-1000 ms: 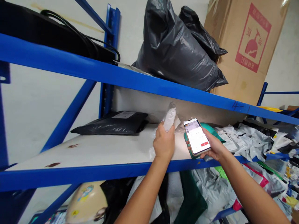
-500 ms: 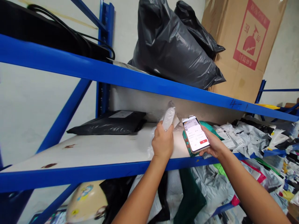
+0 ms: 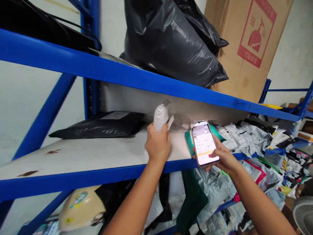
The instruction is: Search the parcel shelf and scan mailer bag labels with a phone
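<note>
My left hand (image 3: 158,141) is wrapped round a white plastic-wrapped package (image 3: 160,117) above the white middle shelf (image 3: 97,156). The top of the package sticks up out of my fist; its lower part is mostly hidden. In my right hand (image 3: 223,156) a smartphone (image 3: 204,143) is held upright with its lit screen facing me. My right thumb rests on the screen, by a red button low on it. Behind the phone lies a teal bag (image 3: 189,143). A clear plastic bag (image 3: 179,122) sits between the two hands, towards the back of the shelf.
A black flat parcel (image 3: 102,125) lies on the shelf's left part. White parcels (image 3: 251,137) crowd the right. Above run a blue beam (image 3: 146,83), a big black bag (image 3: 168,42) and a cardboard box (image 3: 244,65). Below are a cream helmet (image 3: 78,209) and several bagged parcels; a fan (image 3: 304,213) stands lower right.
The view has shifted slightly right. My left hand has drawn the white package leftward, away from the phone. My right thumb has come onto the screen, where the display has changed.
</note>
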Motion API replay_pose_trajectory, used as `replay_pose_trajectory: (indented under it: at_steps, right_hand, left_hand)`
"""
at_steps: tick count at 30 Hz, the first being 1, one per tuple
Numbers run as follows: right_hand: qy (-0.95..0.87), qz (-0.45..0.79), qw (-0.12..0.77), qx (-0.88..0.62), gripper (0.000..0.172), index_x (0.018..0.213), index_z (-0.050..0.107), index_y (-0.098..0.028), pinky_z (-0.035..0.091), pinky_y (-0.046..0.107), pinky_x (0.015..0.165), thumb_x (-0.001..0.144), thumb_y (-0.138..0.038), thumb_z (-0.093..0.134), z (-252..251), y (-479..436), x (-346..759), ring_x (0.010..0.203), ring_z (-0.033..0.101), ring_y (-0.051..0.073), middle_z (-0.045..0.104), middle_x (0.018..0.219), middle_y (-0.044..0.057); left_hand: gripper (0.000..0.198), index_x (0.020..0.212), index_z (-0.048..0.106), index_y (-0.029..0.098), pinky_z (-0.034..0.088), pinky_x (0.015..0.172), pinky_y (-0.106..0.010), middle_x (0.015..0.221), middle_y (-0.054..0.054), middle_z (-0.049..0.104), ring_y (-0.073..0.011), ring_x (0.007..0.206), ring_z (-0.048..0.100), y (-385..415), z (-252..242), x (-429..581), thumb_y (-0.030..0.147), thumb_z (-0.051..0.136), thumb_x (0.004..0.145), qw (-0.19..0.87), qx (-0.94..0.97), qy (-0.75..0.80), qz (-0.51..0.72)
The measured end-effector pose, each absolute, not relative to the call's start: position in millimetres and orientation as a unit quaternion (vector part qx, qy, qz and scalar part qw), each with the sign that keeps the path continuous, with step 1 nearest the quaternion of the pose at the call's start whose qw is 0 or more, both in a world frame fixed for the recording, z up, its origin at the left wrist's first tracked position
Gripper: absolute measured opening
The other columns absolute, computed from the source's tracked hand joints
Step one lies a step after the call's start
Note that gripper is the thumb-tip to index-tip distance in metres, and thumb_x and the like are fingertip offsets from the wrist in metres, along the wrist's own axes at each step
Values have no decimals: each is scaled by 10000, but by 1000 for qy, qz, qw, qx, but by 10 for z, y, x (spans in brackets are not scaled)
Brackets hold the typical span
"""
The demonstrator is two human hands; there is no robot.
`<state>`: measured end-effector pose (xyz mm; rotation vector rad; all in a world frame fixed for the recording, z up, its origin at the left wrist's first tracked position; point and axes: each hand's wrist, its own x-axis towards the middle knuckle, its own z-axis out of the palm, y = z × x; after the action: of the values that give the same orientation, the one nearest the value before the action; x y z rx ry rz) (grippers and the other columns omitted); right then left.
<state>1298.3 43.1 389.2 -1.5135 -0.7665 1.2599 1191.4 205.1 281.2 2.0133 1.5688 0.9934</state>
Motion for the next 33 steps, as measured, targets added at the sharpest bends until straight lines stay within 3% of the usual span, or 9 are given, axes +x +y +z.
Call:
replay_pose_trajectory:
  at_steps: [9,13,17,19,22,24,26,29,33]
  right_hand:
    - [-307,533,554,-561,945,1450,-27,-377,526,286,561,693,-266,527,3979,-312,13069,1087,567,292,426,1324,146]
    - [-251,496,579,-597,996,1456,32,-360,499,267,494,631,-299,589,3944,-436,13078,1026,585,321,459,1285,152]
    - [-248,502,576,-595,1009,1434,1,-410,505,280,501,646,-317,623,3960,-444,13062,1050,579,309,446,1305,133]
    - [-251,488,583,-599,938,1442,39,-383,505,266,503,683,-300,584,4017,-397,12985,1024,592,288,448,1304,141]
    - [-241,467,591,-612,801,1443,113,-320,485,213,478,735,-237,478,4122,-283,12790,983,609,266,454,1301,158]
    - [-232,464,599,-610,771,1439,133,-311,473,198,462,742,-214,446,4157,-210,12685,971,614,261,467,1288,154]
    - [-231,461,608,-604,775,1444,140,-312,470,196,457,739,-217,449,4135,-168,12657,974,614,261,482,1269,152]
    - [-242,470,602,-599,842,1446,111,-342,480,207,464,718,-265,526,4011,-170,12768,1011,603,268,464,1296,142]
    - [-278,508,563,-589,884,1420,76,-384,505,238,493,715,-323,605,3847,-157,12937,1054,586,282,403,1356,135]
  left_hand:
    - [411,1241,570,379,502,799,-360,1404,-48,331,-240,1127,498,1707,2953,12277,337,287,946,170,821,458,295]
    - [436,1215,588,314,475,905,-397,1421,-69,268,-256,1199,452,1589,3021,12269,513,355,905,200,865,341,308]
    - [550,1377,444,345,458,956,-370,1343,-86,269,-235,1159,485,1776,2983,12047,324,509,831,273,825,364,335]
    - [638,1386,446,306,408,1037,-354,1335,-89,254,-228,1204,448,1887,2930,11964,305,607,769,312,808,348,358]
    - [451,1307,546,246,288,1145,-319,1356,-75,258,-156,1267,392,1914,2878,11979,235,398,881,378,791,257,406]
    - [511,1310,551,265,264,1160,-309,1421,-46,240,-150,1330,333,1832,2878,12080,139,351,858,385,800,229,399]
    - [498,1372,469,375,296,1139,-325,1497,3,174,-189,1378,277,1730,2888,12199,239,419,896,347,839,224,355]
    - [505,1343,491,411,313,1130,-315,1499,19,206,-194,1366,304,1672,2858,12283,383,558,843,299,846,260,356]
    - [899,1416,404,373,369,1089,-384,1494,-34,146,-275,1331,328,1809,2718,12167,495,753,597,279,782,368,419]
